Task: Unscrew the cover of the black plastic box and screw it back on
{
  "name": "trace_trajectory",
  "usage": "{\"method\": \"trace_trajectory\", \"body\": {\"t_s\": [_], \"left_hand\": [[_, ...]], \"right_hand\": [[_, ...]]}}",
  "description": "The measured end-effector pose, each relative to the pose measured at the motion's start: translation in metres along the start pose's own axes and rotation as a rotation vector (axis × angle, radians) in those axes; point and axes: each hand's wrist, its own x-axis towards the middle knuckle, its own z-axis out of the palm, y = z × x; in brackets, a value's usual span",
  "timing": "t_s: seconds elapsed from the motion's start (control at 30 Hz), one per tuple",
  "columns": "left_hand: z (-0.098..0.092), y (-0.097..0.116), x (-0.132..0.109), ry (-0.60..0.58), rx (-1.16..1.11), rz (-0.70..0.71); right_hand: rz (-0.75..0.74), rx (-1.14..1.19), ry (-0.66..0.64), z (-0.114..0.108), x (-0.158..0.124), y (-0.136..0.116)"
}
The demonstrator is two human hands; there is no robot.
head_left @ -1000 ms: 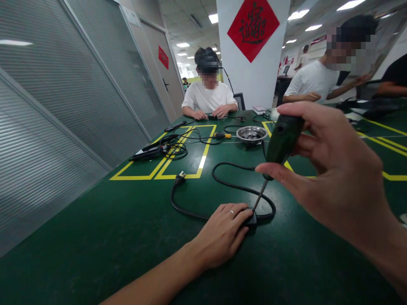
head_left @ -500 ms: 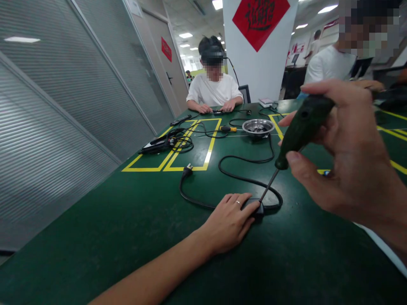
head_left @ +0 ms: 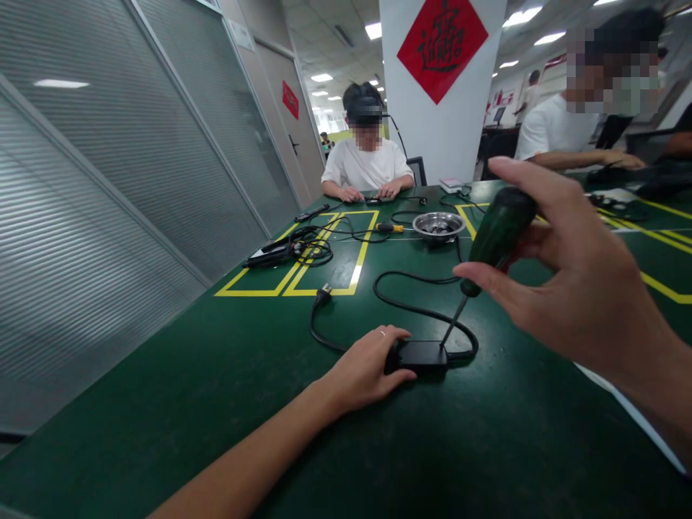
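Observation:
A small black box [head_left: 423,355] with cables at both ends lies on the green table [head_left: 227,404]. My left hand [head_left: 370,367] grips its left end between thumb and fingers. My right hand [head_left: 567,267] holds a screwdriver [head_left: 494,231] by its dark green handle, fingers wrapped round the top and thumb on the side. The shaft slants down, its tip touching the box's top right corner. A black cable with a plug [head_left: 323,293] runs out to the left of the box, and another curls away from its right end.
A metal bowl [head_left: 438,225] of small dark parts stands beyond the box, beside a yellow-black screwdriver [head_left: 390,228]. Tangled black cables [head_left: 292,250] lie at the left within yellow tape. A person [head_left: 367,162] sits opposite; another [head_left: 562,130] is at the right.
My left hand has slid left off the box's top to its left end, uncovering the box. My right hand has shifted its fingers round the handle, and the screwdriver stands slightly more upright.

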Motion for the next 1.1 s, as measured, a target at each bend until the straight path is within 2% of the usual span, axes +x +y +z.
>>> {"method": "trace_trajectory", "body": {"t_s": [0.13,0.27,0.33,0.4,0.53,0.7,0.87,1.03,1.1], "left_hand": [[0.003,-0.007,0.002,0.015,-0.097,-0.055],[0.006,-0.01,0.004,0.038,-0.098,-0.091],[0.005,-0.011,0.004,0.046,-0.098,-0.097],[0.004,-0.012,0.004,0.047,-0.1,-0.096],[0.003,-0.016,0.001,0.048,-0.117,-0.062],[0.001,-0.018,0.0,0.037,-0.125,-0.053],[0.0,-0.017,0.0,0.037,-0.135,-0.057],[0.001,-0.017,0.0,0.053,-0.132,-0.05],[0.002,-0.018,0.0,0.06,-0.119,-0.038]], "right_hand": [[0.051,0.129,0.001,0.003,0.0,0.002],[0.032,0.223,0.165,-0.002,0.002,0.001],[0.009,0.269,0.262,-0.002,0.003,-0.006],[0.009,0.318,0.304,0.001,0.003,-0.016],[0.026,0.43,0.216,0.017,-0.004,-0.029],[0.072,0.406,0.181,0.031,-0.013,-0.027],[0.108,0.389,0.13,0.027,-0.014,-0.025],[0.095,0.415,-0.046,0.023,-0.004,-0.034],[0.079,0.435,-0.074,0.023,0.003,-0.04]]}}
